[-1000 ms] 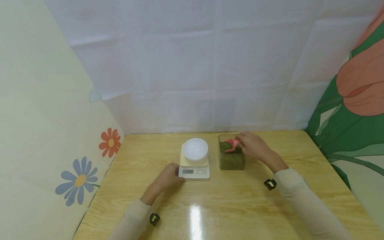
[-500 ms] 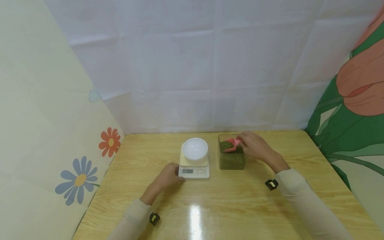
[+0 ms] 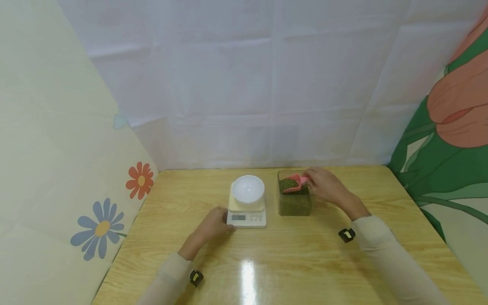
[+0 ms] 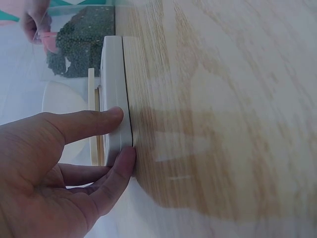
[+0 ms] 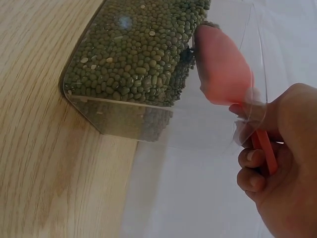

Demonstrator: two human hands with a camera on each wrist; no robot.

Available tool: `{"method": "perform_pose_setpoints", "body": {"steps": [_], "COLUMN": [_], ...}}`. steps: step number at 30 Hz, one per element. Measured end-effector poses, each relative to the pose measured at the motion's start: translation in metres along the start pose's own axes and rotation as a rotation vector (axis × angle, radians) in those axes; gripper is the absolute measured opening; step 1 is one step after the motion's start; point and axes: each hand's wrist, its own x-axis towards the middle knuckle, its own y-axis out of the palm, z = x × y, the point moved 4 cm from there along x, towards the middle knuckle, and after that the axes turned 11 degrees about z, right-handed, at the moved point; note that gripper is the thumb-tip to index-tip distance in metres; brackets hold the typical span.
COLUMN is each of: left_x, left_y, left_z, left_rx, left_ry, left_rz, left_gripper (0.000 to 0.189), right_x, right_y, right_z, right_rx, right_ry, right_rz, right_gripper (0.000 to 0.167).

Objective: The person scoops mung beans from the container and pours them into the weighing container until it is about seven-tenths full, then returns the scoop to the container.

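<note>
My left hand [image 3: 212, 223] holds the front left corner of a white kitchen scale [image 3: 248, 219], thumb and fingers against its edges. On the scale's cream platform stands a white bowl [image 3: 248, 189], its inside showing no contents. To the right is a clear square container [image 3: 295, 207] of green mung beans [image 5: 133, 62]. My right hand [image 3: 325, 186] grips the handle of a pink scoop [image 5: 225, 69] at the container's right rim. The scoop's bowl is inside the container, over the beans, and carries a heap of them in the head view.
Both things stand on a wood-grain table [image 3: 297, 262], toward its back edge. A white cloth [image 3: 228, 84] hangs behind it. Flower-patterned panels [image 3: 49, 169] flank the left and right sides. Black wrist devices [image 3: 196, 278] sit at both cuffs.
The scoop has risen slightly and shifted a little to the right within the container, with the right hand moving along. The left hand, scale and bowl stay put.
</note>
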Motion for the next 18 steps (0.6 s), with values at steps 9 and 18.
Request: {"method": "perform_pose_setpoints", "body": {"steps": [9, 18], "left_x": [0.0014, 0.0008], "left_y": [0.0008, 0.0012], "left_z": [-0.0005, -0.0001], "left_rx": [-0.006, 0.002], "left_ry": [0.013, 0.011], "left_rz": [0.006, 0.004], "left_gripper": [0.033, 0.035], "right_x": [-0.0017, -0.0044], "right_y": [-0.0032, -0.0072], "right_z": [0.0027, -0.0003], "right_rx": [-0.003, -0.005], "right_ry": [-0.006, 0.006], "right_rz": [-0.014, -0.010], "right_gripper": [0.018, 0.018]}}
